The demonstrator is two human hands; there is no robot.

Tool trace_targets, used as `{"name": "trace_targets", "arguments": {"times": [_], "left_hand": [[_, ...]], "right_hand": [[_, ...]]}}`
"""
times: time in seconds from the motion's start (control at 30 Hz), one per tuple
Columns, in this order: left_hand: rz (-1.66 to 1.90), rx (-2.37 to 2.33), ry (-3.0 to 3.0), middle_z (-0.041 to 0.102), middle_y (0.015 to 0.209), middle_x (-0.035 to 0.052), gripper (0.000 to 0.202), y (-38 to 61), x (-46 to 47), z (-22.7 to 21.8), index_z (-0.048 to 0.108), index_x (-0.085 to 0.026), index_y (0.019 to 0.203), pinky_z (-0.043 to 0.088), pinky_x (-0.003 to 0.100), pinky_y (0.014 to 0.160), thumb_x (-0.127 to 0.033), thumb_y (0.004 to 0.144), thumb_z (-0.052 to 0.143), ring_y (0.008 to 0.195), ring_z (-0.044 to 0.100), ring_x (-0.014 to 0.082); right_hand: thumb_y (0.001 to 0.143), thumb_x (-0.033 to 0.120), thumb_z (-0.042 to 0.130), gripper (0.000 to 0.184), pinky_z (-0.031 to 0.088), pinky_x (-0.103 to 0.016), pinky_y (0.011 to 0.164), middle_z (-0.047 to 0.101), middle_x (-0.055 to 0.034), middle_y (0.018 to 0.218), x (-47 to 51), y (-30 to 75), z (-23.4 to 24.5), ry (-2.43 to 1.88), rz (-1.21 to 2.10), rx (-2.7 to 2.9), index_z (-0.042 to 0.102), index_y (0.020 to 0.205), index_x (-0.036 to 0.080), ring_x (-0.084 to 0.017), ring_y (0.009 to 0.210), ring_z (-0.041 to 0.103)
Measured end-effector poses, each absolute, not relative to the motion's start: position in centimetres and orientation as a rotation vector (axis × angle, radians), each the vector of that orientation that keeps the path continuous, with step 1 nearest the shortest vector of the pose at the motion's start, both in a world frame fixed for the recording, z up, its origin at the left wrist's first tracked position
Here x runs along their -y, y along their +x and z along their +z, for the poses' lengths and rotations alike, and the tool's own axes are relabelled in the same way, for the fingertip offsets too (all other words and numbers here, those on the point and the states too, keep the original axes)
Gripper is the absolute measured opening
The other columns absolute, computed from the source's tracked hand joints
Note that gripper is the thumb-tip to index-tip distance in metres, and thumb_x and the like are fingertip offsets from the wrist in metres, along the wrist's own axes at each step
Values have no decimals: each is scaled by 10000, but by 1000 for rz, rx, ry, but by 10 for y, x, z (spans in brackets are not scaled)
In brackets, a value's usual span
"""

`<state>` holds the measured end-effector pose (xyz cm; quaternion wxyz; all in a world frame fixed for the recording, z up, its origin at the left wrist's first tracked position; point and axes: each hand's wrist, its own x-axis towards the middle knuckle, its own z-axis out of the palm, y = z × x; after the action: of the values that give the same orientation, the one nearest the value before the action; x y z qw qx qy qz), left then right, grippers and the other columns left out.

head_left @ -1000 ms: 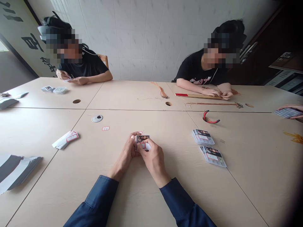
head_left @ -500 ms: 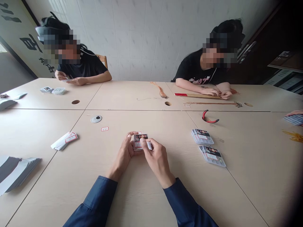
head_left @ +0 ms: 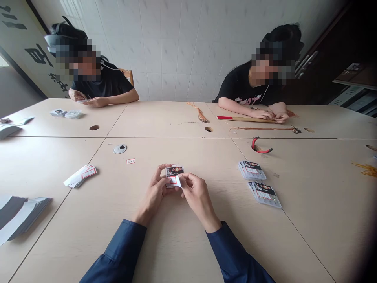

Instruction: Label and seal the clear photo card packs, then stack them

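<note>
Over the middle of the table my left hand [head_left: 157, 184] is closed around a small flat plastic box [head_left: 174, 170] with a black printed top. Its thumb presses the left end of a white sticker with a red-bordered print [head_left: 172, 180] against the box's lower half. My right hand [head_left: 194, 190] pinches the sticker's lifted right end between thumb and finger. The far fingers of both hands are partly hidden behind the box. To the right lie two small stacks of similar boxes [head_left: 253, 170], [head_left: 266, 193], with red-bordered stickers on their tops.
At left are a fan of sticker strips [head_left: 80, 176] and a pile of white paper strips [head_left: 23, 218]. A loose sticker [head_left: 130, 161] lies near a round hole cover [head_left: 119, 149]. Red-handled pliers [head_left: 261, 149] lie beyond the boxes. Two people sit opposite, near orange-brown cords [head_left: 201, 114].
My right thumb has come off the box's face and now pinches the sticker's right end. My left thumb has moved onto the sticker's left end, and its red-bordered print shows more fully.
</note>
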<state>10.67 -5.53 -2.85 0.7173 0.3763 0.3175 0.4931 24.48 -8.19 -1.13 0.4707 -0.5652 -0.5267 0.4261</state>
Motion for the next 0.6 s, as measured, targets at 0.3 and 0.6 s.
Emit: {"name": "trace_targets", "arguments": {"times": [0.3,0.6], "left_hand": [[1079,-694,850,667,1025,48,355,108,56,-26,521,-250,1160,552,324,667,-196,812,564,750,633,168],[1112,-666,799,671,1036,48,316,107,55,-25,500,-248,1138,537,356,788,-198,826,508,815,651,177]], "right_hand": [[825,536,647,369,295,-190,420,601,0,580,81,242,-15,-1437,1136,1280,673,814,167,-90,462,417],[848,552,624,375,343,-209,494,603,8,572,81,242,-17,-1468,951,1370,657,877,180,-119,514,495]]}}
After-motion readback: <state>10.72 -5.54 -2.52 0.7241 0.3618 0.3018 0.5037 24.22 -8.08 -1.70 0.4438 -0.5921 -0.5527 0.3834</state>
